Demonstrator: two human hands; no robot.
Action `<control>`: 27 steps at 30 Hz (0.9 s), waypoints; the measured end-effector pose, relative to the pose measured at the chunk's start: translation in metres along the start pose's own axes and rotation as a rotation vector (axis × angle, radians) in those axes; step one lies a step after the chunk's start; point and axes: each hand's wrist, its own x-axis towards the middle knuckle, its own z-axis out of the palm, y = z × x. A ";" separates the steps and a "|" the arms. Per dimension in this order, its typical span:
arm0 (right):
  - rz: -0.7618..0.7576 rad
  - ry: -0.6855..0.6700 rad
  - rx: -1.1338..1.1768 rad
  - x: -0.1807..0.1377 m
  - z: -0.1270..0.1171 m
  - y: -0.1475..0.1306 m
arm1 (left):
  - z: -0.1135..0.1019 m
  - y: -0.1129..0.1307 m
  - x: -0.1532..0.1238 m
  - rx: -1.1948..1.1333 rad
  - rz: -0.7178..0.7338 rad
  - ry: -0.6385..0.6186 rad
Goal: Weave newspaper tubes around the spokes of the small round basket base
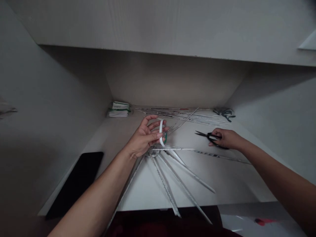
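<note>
White desk (229, 184): paper strip (161, 133) curls between left hand (143, 138) fingers (158, 126).

Matt, smooth white laminate on bench (229, 184). Rolled paper tubes (182, 184), printed grey-white, dull finish. Glossy white paper strip (161, 131) with green edge. Scissors (209, 137): dark metal blades, black plastic handles. Black slab (79, 182) at bench edge, smooth, faintly glossy. Plastic-wrapped packet (118, 109), shiny film.

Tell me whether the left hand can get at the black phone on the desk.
Probably yes: the black phone lies bare beside the left forearm, but the left hand holds a paper strip.
</note>
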 end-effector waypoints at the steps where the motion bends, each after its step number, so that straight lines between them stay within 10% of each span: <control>1: -0.015 0.000 0.025 0.001 -0.002 0.001 | 0.000 -0.001 0.000 -0.003 0.006 0.003; 8: -0.260 0.319 -0.015 -0.012 -0.018 -0.062 | 0.004 -0.006 0.002 -0.038 0.037 0.016; 14: -0.678 0.168 0.523 -0.036 -0.015 -0.183 | 0.003 -0.008 0.002 -0.042 0.071 0.042; 19: -0.748 0.210 0.607 -0.031 -0.012 -0.213 | 0.001 -0.007 0.004 -0.026 0.101 0.083; 27: -0.538 -0.323 1.241 -0.023 -0.006 -0.205 | 0.002 -0.005 0.003 0.013 0.127 0.148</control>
